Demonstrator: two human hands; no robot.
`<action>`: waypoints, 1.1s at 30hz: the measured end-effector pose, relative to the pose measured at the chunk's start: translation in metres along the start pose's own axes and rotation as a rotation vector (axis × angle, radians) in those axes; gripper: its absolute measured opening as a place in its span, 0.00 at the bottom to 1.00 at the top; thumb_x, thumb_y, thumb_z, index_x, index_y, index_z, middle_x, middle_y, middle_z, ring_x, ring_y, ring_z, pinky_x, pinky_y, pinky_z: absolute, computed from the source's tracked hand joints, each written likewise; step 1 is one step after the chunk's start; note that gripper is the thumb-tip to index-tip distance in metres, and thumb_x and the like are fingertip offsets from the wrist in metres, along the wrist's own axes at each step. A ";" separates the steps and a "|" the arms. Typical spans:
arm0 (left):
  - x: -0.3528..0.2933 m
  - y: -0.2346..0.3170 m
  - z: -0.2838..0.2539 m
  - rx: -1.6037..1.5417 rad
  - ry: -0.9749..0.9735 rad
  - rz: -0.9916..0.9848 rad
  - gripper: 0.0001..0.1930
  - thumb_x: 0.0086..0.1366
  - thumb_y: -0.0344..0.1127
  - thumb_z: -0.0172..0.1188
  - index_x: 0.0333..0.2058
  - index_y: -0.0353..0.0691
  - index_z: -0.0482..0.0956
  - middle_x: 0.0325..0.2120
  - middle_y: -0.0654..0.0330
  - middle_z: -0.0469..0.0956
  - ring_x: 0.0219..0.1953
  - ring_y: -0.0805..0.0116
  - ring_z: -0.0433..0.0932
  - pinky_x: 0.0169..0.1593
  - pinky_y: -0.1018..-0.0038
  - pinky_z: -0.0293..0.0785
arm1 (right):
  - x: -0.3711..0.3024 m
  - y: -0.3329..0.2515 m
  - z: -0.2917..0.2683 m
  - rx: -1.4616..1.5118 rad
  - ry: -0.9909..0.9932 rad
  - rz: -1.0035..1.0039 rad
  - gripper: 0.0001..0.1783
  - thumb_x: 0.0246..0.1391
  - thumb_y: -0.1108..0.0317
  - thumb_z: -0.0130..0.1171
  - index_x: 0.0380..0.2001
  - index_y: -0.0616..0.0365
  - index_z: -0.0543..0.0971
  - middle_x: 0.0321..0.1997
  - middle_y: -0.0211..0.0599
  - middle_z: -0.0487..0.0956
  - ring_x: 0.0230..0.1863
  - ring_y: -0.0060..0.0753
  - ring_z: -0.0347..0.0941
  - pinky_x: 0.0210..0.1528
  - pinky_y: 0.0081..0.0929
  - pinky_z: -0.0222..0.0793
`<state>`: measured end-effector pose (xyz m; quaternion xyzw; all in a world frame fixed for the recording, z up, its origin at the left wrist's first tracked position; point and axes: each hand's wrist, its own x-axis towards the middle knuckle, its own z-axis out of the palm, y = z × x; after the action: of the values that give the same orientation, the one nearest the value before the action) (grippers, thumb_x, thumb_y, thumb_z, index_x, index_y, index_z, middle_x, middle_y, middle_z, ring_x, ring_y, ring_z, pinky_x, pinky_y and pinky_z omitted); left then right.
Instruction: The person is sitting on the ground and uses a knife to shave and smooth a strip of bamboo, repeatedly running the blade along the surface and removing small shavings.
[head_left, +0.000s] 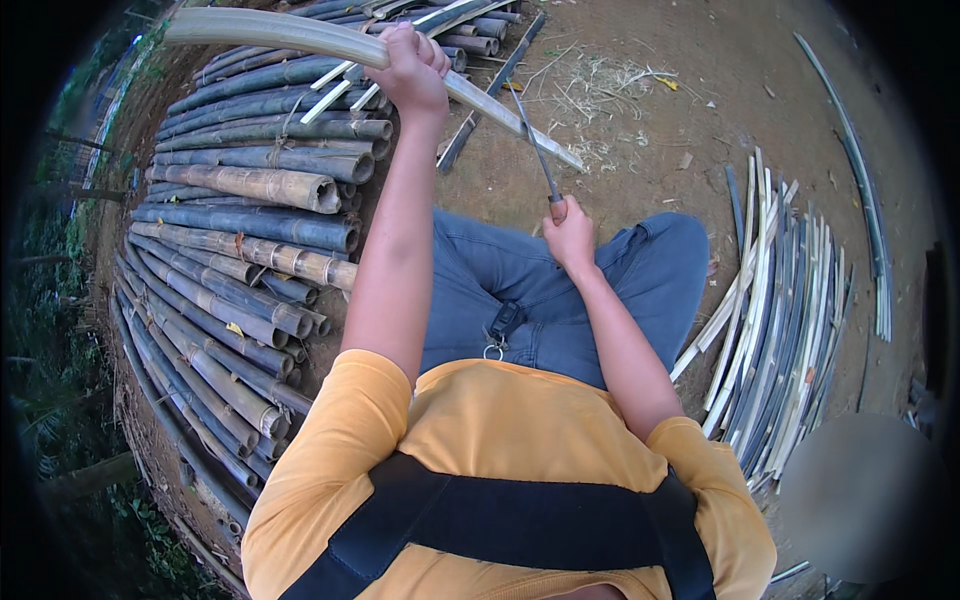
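My left hand (pixel 411 68), raised at the upper left, is closed around a long pale split bamboo strip (pixel 275 30). The strip slants from the upper left down to the right, past my lap. Low in front of me, my right hand (pixel 570 236) grips the handle of a knife (pixel 540 158) with a long, narrow dark blade. The blade points up and away and crosses the strip near its right end. Whether the edge touches the strip, I cannot tell. My legs, in blue-grey trousers (pixel 640 255), are folded under the knife hand.
Many bamboo poles (pixel 250 185) lie stacked at the left. A bundle of split strips (pixel 780 320) rests on the ground at the right. Pale shavings (pixel 605 90) litter the brown dirt ahead. Long thin lengths (pixel 860 170) lie at the far right. A grey blur covers the lower right.
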<state>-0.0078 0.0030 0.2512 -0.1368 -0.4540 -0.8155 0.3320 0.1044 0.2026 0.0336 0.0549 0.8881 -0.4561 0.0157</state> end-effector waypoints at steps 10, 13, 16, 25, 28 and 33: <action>-0.014 0.008 0.005 -0.016 -0.008 -0.017 0.15 0.66 0.32 0.50 0.21 0.45 0.57 0.12 0.69 0.53 0.11 0.78 0.52 0.17 0.75 0.52 | 0.000 0.015 0.003 -0.002 0.030 0.074 0.12 0.50 0.66 0.61 0.35 0.59 0.73 0.28 0.53 0.81 0.37 0.60 0.79 0.41 0.50 0.72; -0.016 0.009 0.007 -0.007 -0.012 -0.016 0.15 0.66 0.31 0.49 0.21 0.45 0.57 0.12 0.69 0.53 0.12 0.78 0.53 0.17 0.75 0.53 | -0.007 0.006 -0.001 -0.031 0.029 0.004 0.12 0.51 0.66 0.61 0.36 0.59 0.74 0.29 0.53 0.81 0.38 0.60 0.80 0.42 0.50 0.73; -0.016 0.011 0.004 0.077 -0.013 -0.021 0.16 0.67 0.36 0.48 0.21 0.46 0.55 0.12 0.68 0.51 0.12 0.76 0.53 0.18 0.73 0.54 | -0.006 0.013 0.005 -0.073 0.045 0.069 0.12 0.51 0.66 0.61 0.38 0.59 0.74 0.32 0.54 0.82 0.40 0.61 0.80 0.44 0.51 0.74; -0.016 0.015 -0.011 0.031 0.018 -0.030 0.15 0.66 0.33 0.48 0.19 0.45 0.57 0.11 0.69 0.52 0.11 0.77 0.53 0.16 0.74 0.54 | -0.003 0.014 0.005 -0.070 -0.027 0.074 0.13 0.52 0.66 0.60 0.39 0.60 0.74 0.35 0.60 0.81 0.42 0.64 0.79 0.45 0.53 0.72; -0.015 0.017 -0.010 0.056 0.034 -0.010 0.15 0.66 0.32 0.48 0.19 0.45 0.57 0.11 0.69 0.51 0.10 0.76 0.53 0.16 0.74 0.54 | -0.003 0.006 0.005 -0.051 -0.011 0.067 0.12 0.50 0.67 0.59 0.36 0.61 0.74 0.33 0.60 0.80 0.40 0.65 0.78 0.43 0.53 0.71; -0.012 0.011 -0.005 0.034 0.013 -0.019 0.16 0.66 0.32 0.48 0.19 0.45 0.56 0.11 0.69 0.52 0.11 0.76 0.53 0.16 0.73 0.54 | 0.014 0.036 0.017 -0.113 0.029 0.191 0.14 0.52 0.65 0.61 0.41 0.58 0.74 0.37 0.59 0.81 0.44 0.62 0.79 0.46 0.53 0.72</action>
<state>0.0085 -0.0005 0.2491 -0.1217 -0.4667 -0.8117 0.3296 0.0943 0.2114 -0.0065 0.1451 0.9032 -0.4009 0.0495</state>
